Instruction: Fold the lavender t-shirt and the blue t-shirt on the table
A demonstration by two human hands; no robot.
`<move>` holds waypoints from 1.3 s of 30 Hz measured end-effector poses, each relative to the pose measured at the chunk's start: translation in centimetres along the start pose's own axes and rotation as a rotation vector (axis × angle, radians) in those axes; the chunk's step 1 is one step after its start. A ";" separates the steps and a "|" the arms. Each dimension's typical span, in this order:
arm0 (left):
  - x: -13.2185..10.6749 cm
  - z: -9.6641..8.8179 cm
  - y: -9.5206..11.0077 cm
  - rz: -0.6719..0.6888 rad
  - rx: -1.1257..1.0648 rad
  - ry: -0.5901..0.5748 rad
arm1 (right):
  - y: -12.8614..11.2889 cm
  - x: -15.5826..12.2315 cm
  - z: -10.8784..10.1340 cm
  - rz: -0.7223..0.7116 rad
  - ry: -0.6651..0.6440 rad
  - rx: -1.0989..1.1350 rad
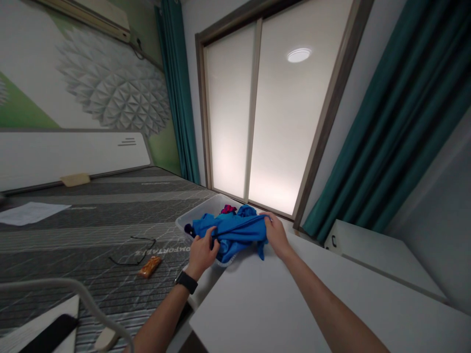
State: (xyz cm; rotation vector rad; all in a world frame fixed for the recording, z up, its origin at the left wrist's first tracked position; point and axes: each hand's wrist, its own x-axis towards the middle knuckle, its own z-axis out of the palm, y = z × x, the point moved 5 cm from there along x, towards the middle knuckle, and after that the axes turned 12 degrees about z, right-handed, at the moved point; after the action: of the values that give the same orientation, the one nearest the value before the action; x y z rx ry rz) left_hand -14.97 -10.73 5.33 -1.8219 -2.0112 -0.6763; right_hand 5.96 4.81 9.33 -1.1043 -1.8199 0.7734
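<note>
A blue garment point(239, 226) stretches between my two hands, over a translucent plastic bin point(183, 221). My right hand point(275, 234) grips the garment's right end, fingers closed on the cloth. On the left side my left hand point(203, 252), with a dark watch on the wrist, pinches the fabric between thumb and fingers. More blue cloth point(228, 249) lies beneath and hangs over the bin's near side. A pink-red piece of fabric point(228, 209) shows at the back of the bin. Which layers belong to the held garment I cannot tell.
The bin stands between a grey patterned bed point(162, 191) and a white tabletop point(265, 299). On the bed lie eyeglasses point(136, 262), an orange packet point(150, 267) and paper point(33, 213). A grey tube point(73, 284) crosses the lower left. A white cabinet point(386, 255) stands right.
</note>
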 end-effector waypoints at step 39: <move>0.1 0.0 0.2 0.044 0.011 -0.016 | 1.3 -5.1 -0.8 -0.192 -0.315 -0.439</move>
State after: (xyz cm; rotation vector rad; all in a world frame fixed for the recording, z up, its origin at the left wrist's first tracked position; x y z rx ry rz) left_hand -14.82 -10.57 5.40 -1.8654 -1.9745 -0.6384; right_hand 8.42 0.78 6.84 -1.0978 -2.4030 0.4615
